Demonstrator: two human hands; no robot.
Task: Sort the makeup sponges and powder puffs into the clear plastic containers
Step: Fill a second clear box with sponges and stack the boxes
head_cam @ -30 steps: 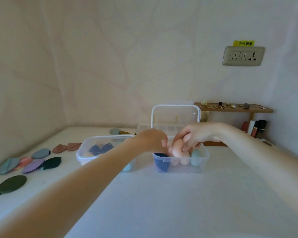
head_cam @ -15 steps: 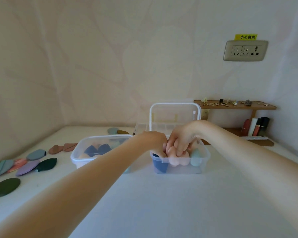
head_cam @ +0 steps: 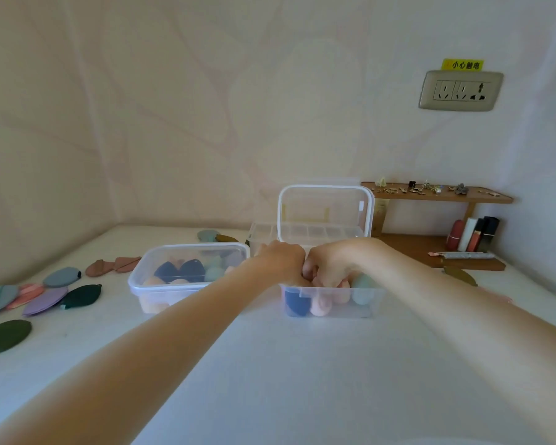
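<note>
A clear container (head_cam: 334, 308) with its lid (head_cam: 325, 210) standing open sits at centre. It holds a dark blue sponge (head_cam: 297, 303), pink sponges (head_cam: 321, 305) and a pale green sponge (head_cam: 363, 292). My right hand (head_cam: 331, 268) reaches down into it, fingers curled round the pink sponges. My left hand (head_cam: 281, 261) is curled over the container's left rim, knuckles against the right hand. A second clear container (head_cam: 161, 292) to the left holds blue, peach and green sponges. Flat powder puffs (head_cam: 44, 301) lie on the table at far left.
More puffs lie at the left: a dark green one (head_cam: 5, 337) and brown ones (head_cam: 113, 266). A divided clear organiser (head_cam: 264, 232) stands behind the containers. A wooden shelf (head_cam: 437, 195) with small items and lipsticks (head_cam: 474, 234) is at the back right.
My right hand has gone down from above the container into it with the pink sponges. My left hand has closed in against the right hand at the rim.
</note>
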